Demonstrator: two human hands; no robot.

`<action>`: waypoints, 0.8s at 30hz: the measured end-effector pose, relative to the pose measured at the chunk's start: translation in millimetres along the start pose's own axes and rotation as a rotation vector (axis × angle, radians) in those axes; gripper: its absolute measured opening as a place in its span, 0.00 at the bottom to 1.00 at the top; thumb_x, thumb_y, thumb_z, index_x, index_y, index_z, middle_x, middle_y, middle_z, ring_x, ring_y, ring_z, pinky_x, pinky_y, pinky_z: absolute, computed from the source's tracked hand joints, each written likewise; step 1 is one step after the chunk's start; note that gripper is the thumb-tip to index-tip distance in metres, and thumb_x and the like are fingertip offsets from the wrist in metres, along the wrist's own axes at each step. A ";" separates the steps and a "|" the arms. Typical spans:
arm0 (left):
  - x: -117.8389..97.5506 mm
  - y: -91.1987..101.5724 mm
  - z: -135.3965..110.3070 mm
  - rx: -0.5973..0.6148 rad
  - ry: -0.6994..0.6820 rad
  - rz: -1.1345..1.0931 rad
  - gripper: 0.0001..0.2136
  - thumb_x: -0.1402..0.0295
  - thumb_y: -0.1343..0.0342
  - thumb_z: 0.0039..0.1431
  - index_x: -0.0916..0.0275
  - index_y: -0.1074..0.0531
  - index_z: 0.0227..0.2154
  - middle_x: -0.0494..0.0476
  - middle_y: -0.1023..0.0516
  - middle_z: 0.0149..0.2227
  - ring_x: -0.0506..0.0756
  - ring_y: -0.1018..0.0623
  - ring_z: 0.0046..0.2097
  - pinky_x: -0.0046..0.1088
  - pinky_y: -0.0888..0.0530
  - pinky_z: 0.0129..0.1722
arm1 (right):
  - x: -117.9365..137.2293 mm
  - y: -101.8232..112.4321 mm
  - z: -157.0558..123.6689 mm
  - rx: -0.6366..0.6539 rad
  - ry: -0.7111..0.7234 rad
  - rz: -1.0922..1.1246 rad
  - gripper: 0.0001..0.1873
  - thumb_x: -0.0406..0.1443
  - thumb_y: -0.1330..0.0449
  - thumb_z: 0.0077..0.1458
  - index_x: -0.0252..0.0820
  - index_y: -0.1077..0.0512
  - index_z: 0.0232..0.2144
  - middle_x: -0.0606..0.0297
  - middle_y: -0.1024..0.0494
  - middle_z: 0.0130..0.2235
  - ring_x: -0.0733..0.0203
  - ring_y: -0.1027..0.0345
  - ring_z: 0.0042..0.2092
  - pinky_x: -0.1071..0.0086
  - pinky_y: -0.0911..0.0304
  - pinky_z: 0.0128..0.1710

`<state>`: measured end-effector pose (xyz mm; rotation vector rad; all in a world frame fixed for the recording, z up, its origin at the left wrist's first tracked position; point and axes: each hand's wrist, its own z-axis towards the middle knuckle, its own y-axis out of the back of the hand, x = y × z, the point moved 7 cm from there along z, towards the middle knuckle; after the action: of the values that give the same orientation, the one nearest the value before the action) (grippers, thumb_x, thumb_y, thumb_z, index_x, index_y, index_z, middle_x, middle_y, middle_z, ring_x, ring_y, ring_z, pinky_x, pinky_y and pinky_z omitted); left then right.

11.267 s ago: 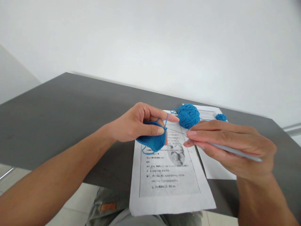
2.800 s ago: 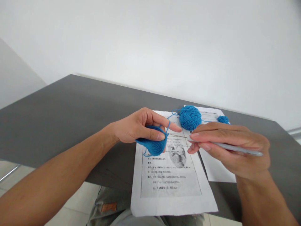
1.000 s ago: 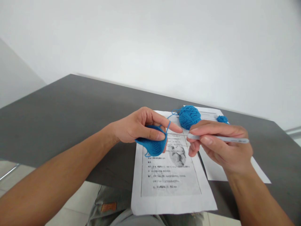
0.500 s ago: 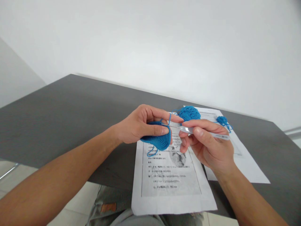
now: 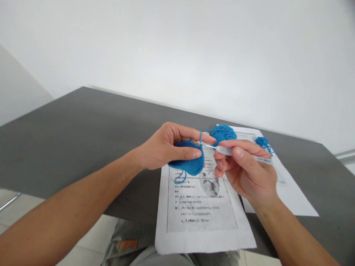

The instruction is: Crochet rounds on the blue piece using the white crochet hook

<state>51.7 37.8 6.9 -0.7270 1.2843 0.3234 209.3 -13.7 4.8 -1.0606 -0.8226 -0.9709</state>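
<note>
My left hand pinches a round blue crochet piece between thumb and fingers, with a strand of blue yarn looped over its stretched index finger. A short yarn tail hangs in a loop below the piece. In my right hand is a crochet hook, gripped by its pale grey handle. Its thin metal shaft points left to the top edge of the piece, by the yarn strand; the hook's tip is too small to make out. Behind the hands lies a ball of blue yarn, from which the strand runs.
Beneath the hands, a printed sheet with text and a picture overhangs the near edge of the dark table. Another sheet lies to the right, bearing a small blue yarn bundle. A white wall rises behind.
The crochet hook and my right hand have shifted slightly right, so the shaft sits less deep behind my left thumb. The crochet piece has moved a little right and up.
</note>
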 end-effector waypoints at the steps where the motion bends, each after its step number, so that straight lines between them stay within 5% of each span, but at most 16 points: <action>1: 0.1 0.0 0.0 -0.004 0.002 -0.004 0.14 0.74 0.27 0.57 0.65 0.13 0.47 0.57 0.17 0.31 0.48 0.24 0.31 0.19 0.27 0.29 | 0.2 0.3 -0.1 0.003 0.000 -0.004 0.06 0.39 0.26 0.60 0.47 0.13 0.41 0.67 0.11 0.34 0.66 0.19 0.28 0.75 0.17 0.26; 24: -1.0 -1.3 -2.4 0.002 -0.032 0.062 0.14 0.71 0.27 0.59 0.65 0.13 0.48 0.60 0.14 0.33 0.51 0.20 0.33 0.24 0.24 0.33 | 12.2 11.3 3.7 0.024 0.046 -0.100 0.06 0.40 0.25 0.58 0.45 0.13 0.37 0.64 0.13 0.30 0.62 0.20 0.23 0.72 0.19 0.21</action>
<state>50.4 35.5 8.0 -0.6780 1.2783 0.3828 223.9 -11.0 13.3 -0.9808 -0.8534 -1.0633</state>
